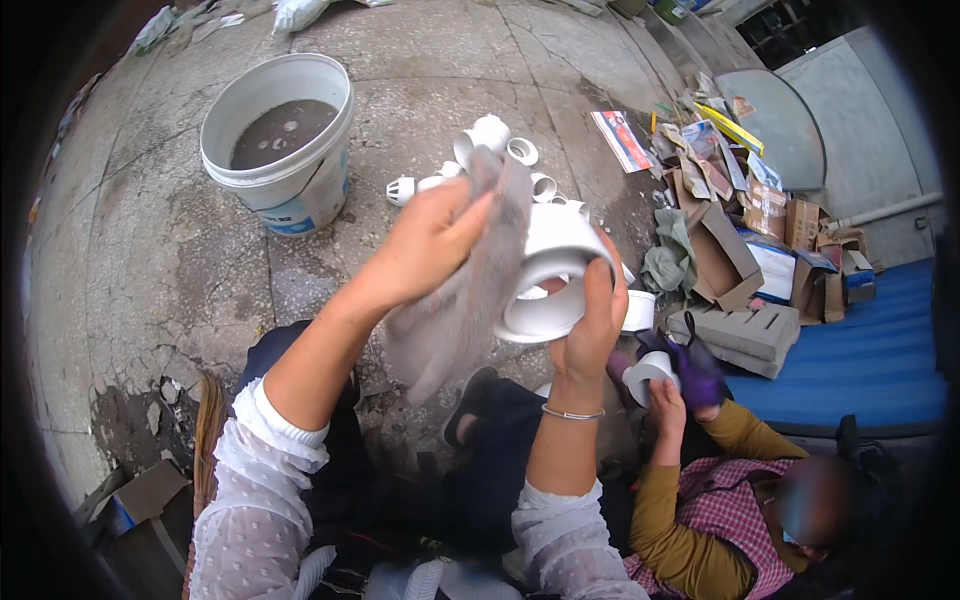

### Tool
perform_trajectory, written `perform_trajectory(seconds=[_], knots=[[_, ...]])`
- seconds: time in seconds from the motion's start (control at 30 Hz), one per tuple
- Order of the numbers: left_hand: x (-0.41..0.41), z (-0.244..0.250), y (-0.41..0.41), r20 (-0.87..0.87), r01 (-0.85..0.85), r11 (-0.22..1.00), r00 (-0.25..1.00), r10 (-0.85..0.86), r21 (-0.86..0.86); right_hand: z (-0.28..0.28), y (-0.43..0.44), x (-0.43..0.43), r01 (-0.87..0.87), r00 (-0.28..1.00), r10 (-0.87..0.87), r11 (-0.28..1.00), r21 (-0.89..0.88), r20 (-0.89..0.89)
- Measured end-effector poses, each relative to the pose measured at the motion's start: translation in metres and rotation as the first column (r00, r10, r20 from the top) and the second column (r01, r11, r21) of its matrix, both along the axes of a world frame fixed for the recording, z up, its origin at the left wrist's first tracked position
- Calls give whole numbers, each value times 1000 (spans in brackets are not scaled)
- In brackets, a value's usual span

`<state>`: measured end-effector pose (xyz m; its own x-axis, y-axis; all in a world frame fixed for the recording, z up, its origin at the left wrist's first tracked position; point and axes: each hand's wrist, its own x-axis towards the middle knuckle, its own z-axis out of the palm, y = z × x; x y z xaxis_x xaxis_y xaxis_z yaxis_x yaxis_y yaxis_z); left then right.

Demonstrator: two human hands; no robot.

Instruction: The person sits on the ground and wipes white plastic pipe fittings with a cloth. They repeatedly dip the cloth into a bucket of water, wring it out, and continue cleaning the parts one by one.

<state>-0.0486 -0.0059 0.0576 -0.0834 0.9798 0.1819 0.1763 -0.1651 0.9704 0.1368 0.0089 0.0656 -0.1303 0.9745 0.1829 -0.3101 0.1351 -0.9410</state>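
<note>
My left hand [431,244] grips a wet-looking grey cloth [469,311], which hangs down blurred beside the fitting. In my right hand [589,326] is a large white plastic pipe fitting [562,231], its wide round opening tilted towards me. The thumb lies over the rim, and the fingers wrap the far side. Cloth and fitting are side by side; whether they touch is hard to tell. Beyond my hands, several smaller white pipe fittings [523,151] lie on the ground, partly hidden by the cloth. One slotted white cap [400,191] lies at their left end.
A white bucket [341,142] of murky water [281,135] stands at upper left. To my right, a co-worker [682,525] holds a white fitting [651,375] and a dark cloth. Cardboard boxes [720,255] and a grey block [739,337] lie beyond. A straw broom [208,427] is at left.
</note>
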Motion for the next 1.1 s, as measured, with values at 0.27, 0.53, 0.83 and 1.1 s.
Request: perform_trajectory(seconds=[0.27, 0.53, 0.83, 1.1], knots=[[-11, 5, 4, 314, -229, 972, 920, 235, -57, 2, 14, 15, -138, 859, -73, 920, -367, -507], [-1, 20, 0, 623, -113, 992, 773, 121, -53, -11, 16, 27, -649, 338, 8, 726, -227, -941], [15, 19, -8, 322, -36, 944, 944, -76, 327, -7, 10, 21, -765, 303, 343, 644, -12, -889], [24, 24, -17, -377, 170, 846, 925, 40, 506, -20, 3, 10, -320, 917, 201, 886, -335, -345]])
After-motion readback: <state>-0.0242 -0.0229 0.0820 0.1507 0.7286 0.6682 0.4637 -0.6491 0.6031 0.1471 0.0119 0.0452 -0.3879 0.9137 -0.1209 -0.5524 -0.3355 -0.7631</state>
